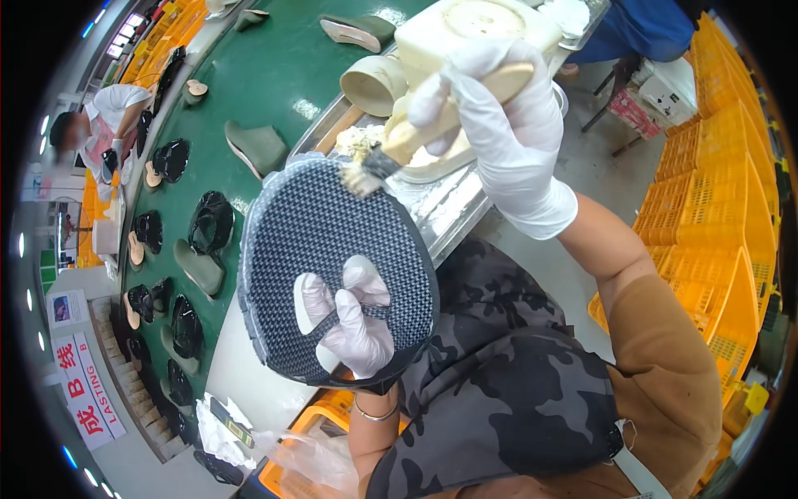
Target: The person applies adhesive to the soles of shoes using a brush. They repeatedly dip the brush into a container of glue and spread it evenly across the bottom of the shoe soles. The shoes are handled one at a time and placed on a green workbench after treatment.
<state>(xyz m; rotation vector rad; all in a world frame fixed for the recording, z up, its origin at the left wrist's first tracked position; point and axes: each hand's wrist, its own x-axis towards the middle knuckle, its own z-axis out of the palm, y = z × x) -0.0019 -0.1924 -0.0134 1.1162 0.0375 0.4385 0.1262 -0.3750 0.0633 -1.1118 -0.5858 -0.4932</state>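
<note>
My left hand [353, 320], in a white glove, holds up a dark woven shoe upper [328, 241] with its fingers poking through an opening in it. My right hand [507, 133], also gloved in white, grips a wooden-handled brush [416, 137]. The brush's bristles touch the top edge of the upper, and they carry pale glue. A cream-coloured glue pot [465, 29] stands just behind the brush on a metal tray [432, 208].
A green conveyor belt [274, 75] runs away to the upper left, carrying several black uppers [212, 220] and olive shoe lasts [258, 145]. Another person [104, 121] works at its far side. Yellow crates [715, 208] are stacked at the right. An orange crate [320, 416] sits below my left wrist.
</note>
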